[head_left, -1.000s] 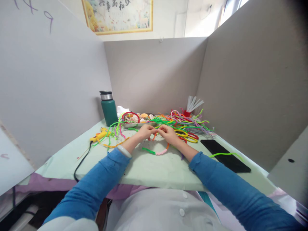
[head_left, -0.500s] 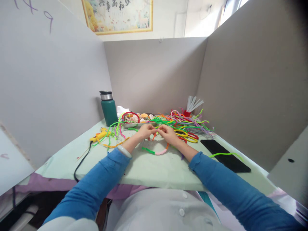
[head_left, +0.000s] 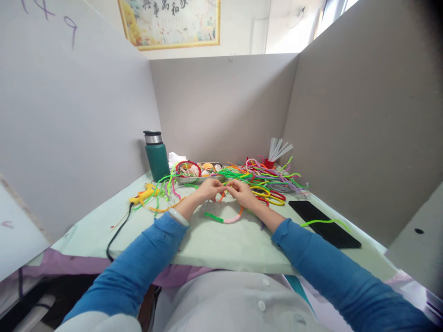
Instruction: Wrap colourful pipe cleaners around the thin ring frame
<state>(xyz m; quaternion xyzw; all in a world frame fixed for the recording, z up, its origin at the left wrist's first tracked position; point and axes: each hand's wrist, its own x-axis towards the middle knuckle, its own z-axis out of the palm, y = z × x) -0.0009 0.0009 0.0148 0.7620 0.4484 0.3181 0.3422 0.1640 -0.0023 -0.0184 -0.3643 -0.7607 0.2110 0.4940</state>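
My left hand point(head_left: 209, 189) and my right hand point(head_left: 241, 191) meet fingertip to fingertip over the middle of the table. Both are pinched closed on something too small to make out. An orange piece point(head_left: 222, 196) hangs just below the fingertips. Under the hands, a curved fuzzy strip in green, pink and orange point(head_left: 231, 221) lies on the pale cloth. Behind my right hand spreads a heap of coloured pipe cleaners point(head_left: 273, 174). Directly behind my left hand is a metal tray point(head_left: 183, 180) holding shells and a red ring.
A green bottle point(head_left: 157, 159) stands at the back left, near a yellow glue gun point(head_left: 142, 195) with a black cord. White sticks fill a red cup point(head_left: 269, 163). On the right lies a black slab point(head_left: 323, 223) with a lime pipe cleaner across it. Grey partitions point(head_left: 221, 106) enclose the table.
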